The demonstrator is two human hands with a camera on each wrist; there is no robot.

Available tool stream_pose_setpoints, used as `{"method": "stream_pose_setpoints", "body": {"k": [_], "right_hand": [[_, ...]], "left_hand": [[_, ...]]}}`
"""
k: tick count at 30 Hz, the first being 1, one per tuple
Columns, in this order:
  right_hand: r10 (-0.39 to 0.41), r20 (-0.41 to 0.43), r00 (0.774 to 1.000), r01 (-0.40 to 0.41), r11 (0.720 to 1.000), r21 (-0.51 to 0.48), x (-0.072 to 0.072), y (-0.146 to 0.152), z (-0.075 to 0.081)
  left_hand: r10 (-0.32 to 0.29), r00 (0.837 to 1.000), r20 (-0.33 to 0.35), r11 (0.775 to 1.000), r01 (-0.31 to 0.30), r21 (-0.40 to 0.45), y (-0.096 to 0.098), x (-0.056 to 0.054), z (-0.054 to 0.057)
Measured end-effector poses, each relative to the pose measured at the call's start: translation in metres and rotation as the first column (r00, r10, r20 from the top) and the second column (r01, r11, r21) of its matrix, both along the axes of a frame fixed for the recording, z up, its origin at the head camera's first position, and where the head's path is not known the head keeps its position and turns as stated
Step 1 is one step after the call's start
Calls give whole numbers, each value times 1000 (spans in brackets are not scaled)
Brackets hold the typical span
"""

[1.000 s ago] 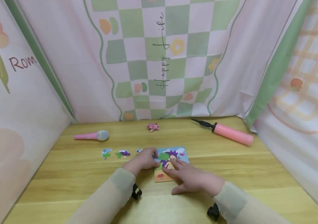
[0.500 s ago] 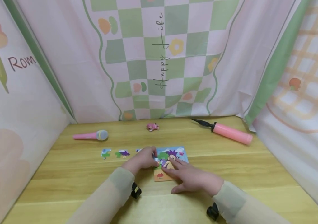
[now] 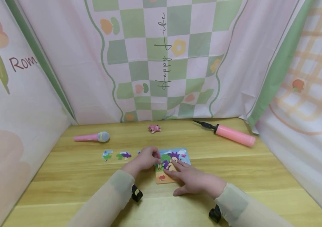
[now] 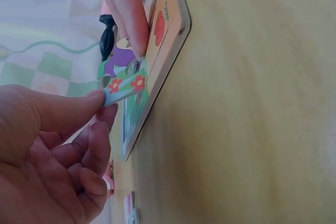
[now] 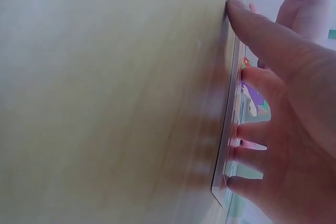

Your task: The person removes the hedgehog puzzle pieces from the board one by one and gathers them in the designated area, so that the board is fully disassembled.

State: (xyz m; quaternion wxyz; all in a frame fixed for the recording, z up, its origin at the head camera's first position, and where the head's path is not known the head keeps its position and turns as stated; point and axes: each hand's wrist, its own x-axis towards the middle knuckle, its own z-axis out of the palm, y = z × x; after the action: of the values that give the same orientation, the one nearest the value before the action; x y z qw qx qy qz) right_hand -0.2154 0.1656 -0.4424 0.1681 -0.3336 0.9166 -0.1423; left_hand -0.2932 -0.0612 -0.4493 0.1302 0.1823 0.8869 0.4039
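My left hand (image 3: 146, 157) pinches a jigsaw piece (image 4: 126, 86) between thumb and forefinger over the left side of a flat picture puzzle (image 3: 187, 155). Red flowers on pale green and blue mark this piece. In the left wrist view it tilts, its far edge close at the board, while the other fingers curl loosely. The puzzle shows a purple-haired cartoon figure, a green bush and an orange lower border. Spread across its right part, my right hand (image 3: 192, 179) rests with fingers extended. In the right wrist view its fingertips (image 5: 241, 130) touch the board along the near edge.
Left of the board lie two loose jigsaw pieces, a blue-green piece (image 3: 107, 155) and a purple-green piece (image 3: 124, 155); a third piece (image 3: 139, 153) is partly hidden behind my left hand. Farther back are a pink microphone (image 3: 92, 137), a small pink figurine (image 3: 154, 128) and a pink pump (image 3: 234, 135).
My left fingertips have shifted slightly up and back over the board's left side, still pinching the piece. My right hand stays in the same place on the puzzle.
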Motion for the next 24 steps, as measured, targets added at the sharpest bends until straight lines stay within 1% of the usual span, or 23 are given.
{"method": "stream_pose_setpoints", "body": {"k": [3, 5, 8, 10, 12, 14, 16, 18, 21, 24], "right_hand": [[-4, 2, 1000, 4, 1000, 3, -1, 0, -1], [-6, 0, 1000, 6, 1000, 2, -1, 1, -2], [-4, -6, 1000, 4, 1000, -1, -1, 1, -3], [-1, -9, 1000, 1, 1000, -6, -1, 1, -2], [1, -7, 1000, -1, 1000, -9, 0, 1, -1], [3, -2, 1000, -3, 1000, -15, 1, 0, 0], [-2, 7, 1000, 2, 1000, -14, 1, 0, 1], [-9, 12, 1000, 9, 1000, -8, 1, -1, 1], [-23, 20, 1000, 23, 1000, 0, 1, 0, 0], [-26, 19, 999, 26, 1000, 0, 1, 0, 0]], "left_hand": [[1, 1000, -15, 1000, -1, 25, -2, 1, 1], [22, 999, -25, 998, -20, 58, -4, 2, 3], [75, 997, -33, 991, -71, 111, -9, 1, 8], [108, 994, -28, 984, -103, 142, -17, -1, 14], [142, 989, -27, 981, -137, 139, -29, -3, 21], [170, 985, -33, 979, -164, 123, -44, -3, 30], [191, 981, -39, 977, -186, 107, -64, -3, 37], [208, 976, -71, 976, -202, 81, -87, -1, 42], [199, 974, -104, 979, -195, 55, -125, 2, 44], [166, 981, -102, 986, -163, 41, -161, 8, 42]]}}
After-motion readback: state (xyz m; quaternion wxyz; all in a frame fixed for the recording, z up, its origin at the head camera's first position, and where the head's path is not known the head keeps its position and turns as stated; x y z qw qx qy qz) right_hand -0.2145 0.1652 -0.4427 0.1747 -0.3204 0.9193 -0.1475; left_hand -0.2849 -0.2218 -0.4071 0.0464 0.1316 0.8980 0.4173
